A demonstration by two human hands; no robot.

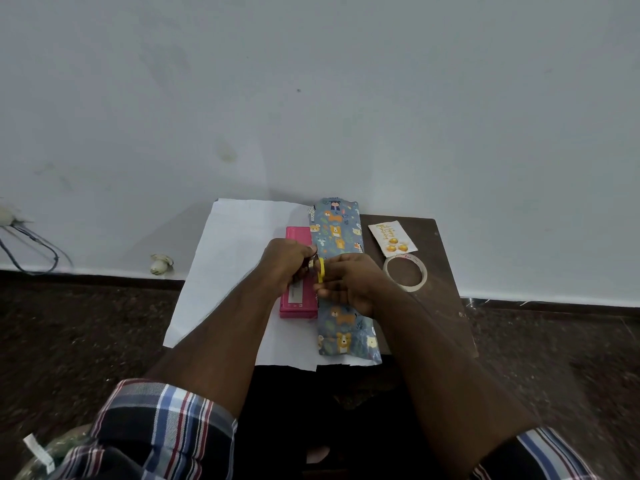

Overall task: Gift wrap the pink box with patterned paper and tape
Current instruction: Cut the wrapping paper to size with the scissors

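The pink box (298,299) lies lengthwise on the white underside of the wrapping paper (235,271). The paper's patterned side (337,233), grey-blue with animals, is folded over along the box's right edge. My left hand (289,259) hovers over the box's middle, its fingers curled round a small dark and white thing I cannot identify. My right hand (346,282) rests on the patterned fold and grips a yellow loop (321,270) that looks like a scissors handle. The two hands touch. A roll of clear tape (405,273) lies on the table to the right.
The small brown table (440,237) stands against a pale wall. A white card with orange dots (393,239) lies beyond the tape roll. The paper overhangs the table's left edge. Cables (31,251) hang on the wall at far left above a dark floor.
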